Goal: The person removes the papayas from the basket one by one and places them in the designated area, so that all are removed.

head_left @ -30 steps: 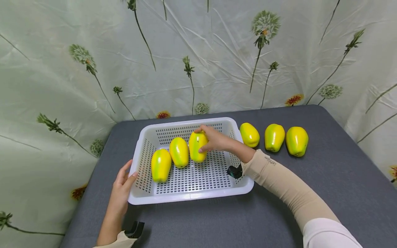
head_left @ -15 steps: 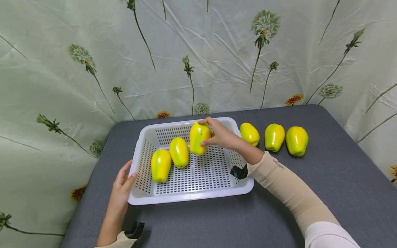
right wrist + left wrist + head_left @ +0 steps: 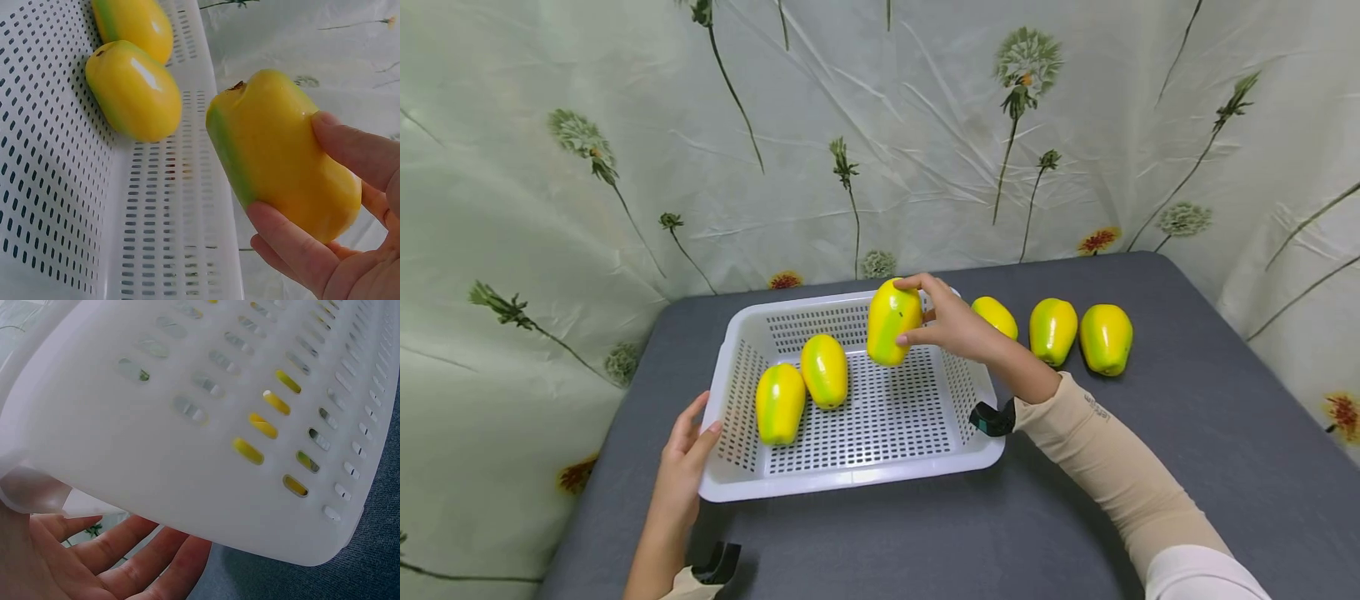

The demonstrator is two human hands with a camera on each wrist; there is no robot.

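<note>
My right hand [image 3: 953,323] grips a yellow papaya [image 3: 892,323] with a green streak, thumb on one side and fingers on the other. In the head view it overlaps the back right part of a white perforated plastic basket [image 3: 853,477]. The right wrist view shows this held papaya [image 3: 281,156] level with the basket's rim [image 3: 220,187]. Two more papayas [image 3: 780,404] lie side by side in the basket's left half. At the basket's left end my left hand [image 3: 679,467] holds the rim, thumb over it; the left wrist view shows its fingers [image 3: 134,565] below the edge.
Three papayas [image 3: 1053,332] stand in a row on the grey table [image 3: 1195,433], right of the basket; my right forearm partly covers the nearest one. Behind the table hangs a pale curtain [image 3: 925,150] with a plant print.
My right hand has raised the papaya from beside the other two in the basket, up and to the right. The left hand keeps its hold on the rim. The head view has shifted slightly.
</note>
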